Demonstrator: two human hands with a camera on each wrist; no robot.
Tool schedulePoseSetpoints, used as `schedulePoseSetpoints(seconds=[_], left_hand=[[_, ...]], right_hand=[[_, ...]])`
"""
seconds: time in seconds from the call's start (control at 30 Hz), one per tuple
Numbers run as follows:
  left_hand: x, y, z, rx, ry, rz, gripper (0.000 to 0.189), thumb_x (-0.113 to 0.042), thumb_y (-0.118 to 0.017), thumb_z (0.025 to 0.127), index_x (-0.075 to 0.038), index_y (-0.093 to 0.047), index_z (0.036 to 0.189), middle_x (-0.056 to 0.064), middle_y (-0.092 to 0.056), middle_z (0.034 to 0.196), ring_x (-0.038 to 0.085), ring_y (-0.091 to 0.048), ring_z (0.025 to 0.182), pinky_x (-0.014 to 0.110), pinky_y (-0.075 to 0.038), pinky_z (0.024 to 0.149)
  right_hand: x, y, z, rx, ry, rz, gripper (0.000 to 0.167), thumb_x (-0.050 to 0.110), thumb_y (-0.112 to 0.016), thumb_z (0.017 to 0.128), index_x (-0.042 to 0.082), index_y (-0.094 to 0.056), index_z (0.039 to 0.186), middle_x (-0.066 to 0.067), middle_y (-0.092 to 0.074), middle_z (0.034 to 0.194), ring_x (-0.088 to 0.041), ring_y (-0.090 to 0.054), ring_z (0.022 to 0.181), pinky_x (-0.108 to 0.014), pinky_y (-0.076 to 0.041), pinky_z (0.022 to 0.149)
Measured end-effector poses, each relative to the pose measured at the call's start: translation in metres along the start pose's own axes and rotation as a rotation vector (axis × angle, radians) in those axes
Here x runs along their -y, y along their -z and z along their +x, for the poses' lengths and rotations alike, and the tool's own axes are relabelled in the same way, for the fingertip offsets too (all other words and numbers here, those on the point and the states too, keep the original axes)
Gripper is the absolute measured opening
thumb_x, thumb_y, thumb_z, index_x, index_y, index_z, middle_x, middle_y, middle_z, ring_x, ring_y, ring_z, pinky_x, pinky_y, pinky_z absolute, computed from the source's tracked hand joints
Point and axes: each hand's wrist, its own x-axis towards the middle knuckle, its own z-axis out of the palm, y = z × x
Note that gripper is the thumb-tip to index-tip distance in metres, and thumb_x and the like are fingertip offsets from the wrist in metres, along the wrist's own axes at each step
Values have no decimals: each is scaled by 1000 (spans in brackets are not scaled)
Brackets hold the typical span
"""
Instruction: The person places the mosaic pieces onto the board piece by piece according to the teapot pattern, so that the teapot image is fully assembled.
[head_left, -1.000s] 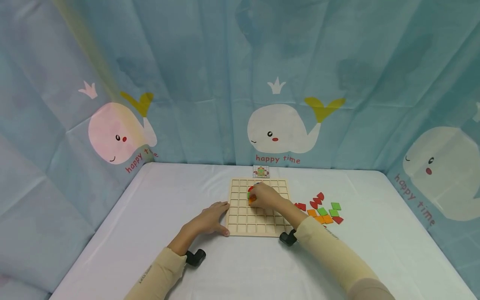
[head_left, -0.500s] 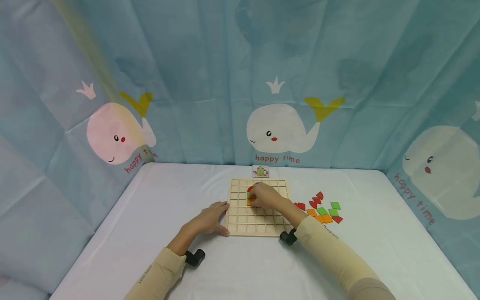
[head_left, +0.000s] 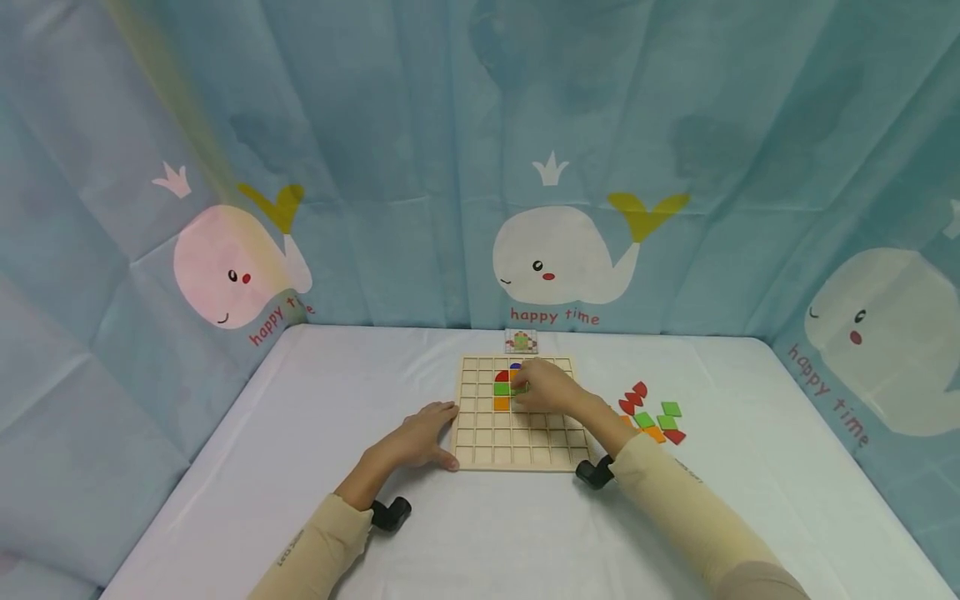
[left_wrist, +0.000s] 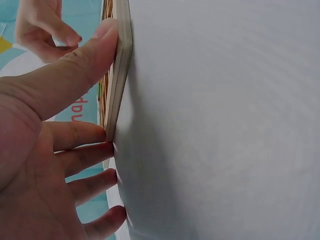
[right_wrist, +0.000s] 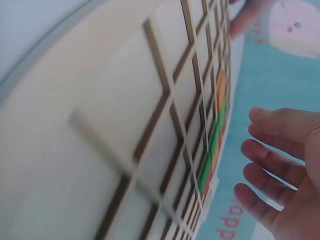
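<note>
A wooden grid board (head_left: 480, 442) lies on the white table. My left hand (head_left: 418, 437) rests at its left edge; in the left wrist view the thumb (left_wrist: 95, 55) touches the board's side and the fingers are spread. On the grid sit an orange square (head_left: 502, 404), a green square (head_left: 502, 389) and a red rounded piece (head_left: 502, 377), with a blue piece (head_left: 515, 366) near the top. My right hand (head_left: 547, 387) is over the grid just right of these, hiding part of them. In the right wrist view, its fingers (right_wrist: 270, 155) are loosely bent, with nothing between them.
Loose red, orange and green pieces (head_left: 644, 422) lie scattered right of the board, partly behind the right forearm. A small pattern card (head_left: 521, 342) lies beyond the board's far edge. Blue whale-print curtains (head_left: 405, 250) stand behind the table.
My right hand has moved right, off the orange square, which now shows fully in its cell beside the green one. The left hand stays at the board's edge.
</note>
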Motion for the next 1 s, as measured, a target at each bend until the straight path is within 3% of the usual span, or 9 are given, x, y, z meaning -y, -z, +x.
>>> schedulePoseSetpoints(seconds=[0.5, 0.73, 1.0], left_hand=[[2, 0, 1, -5, -16, 4, 96, -31, -87, 69, -2, -40, 147, 15, -37, 156, 36, -27, 147, 58, -27, 116], [3, 0, 1, -10, -13, 10, 97, -31, -88, 68, -1, -41, 147, 16, -38, 155, 36, -28, 147, 58, -28, 115], [4, -1, 2, -8, -19, 4, 96, -32, -87, 69, -2, -40, 147, 15, -37, 155, 36, -27, 147, 59, -27, 115]], right_hand=[[-42, 18, -63, -32, -164, 56, 17, 16, -70, 89, 6, -76, 100, -3, -70, 95, -21, -60, 92, -41, -53, 85], [-53, 17, -88, -10, -179, 73, 14, 17, -72, 88, 8, -77, 97, 2, -68, 89, -13, -56, 84, -30, -49, 74], [-55, 12, -105, 35, -221, 29, 12, 14, -76, 83, 10, -77, 94, 6, -64, 85, -7, -54, 77, -25, -51, 71]])
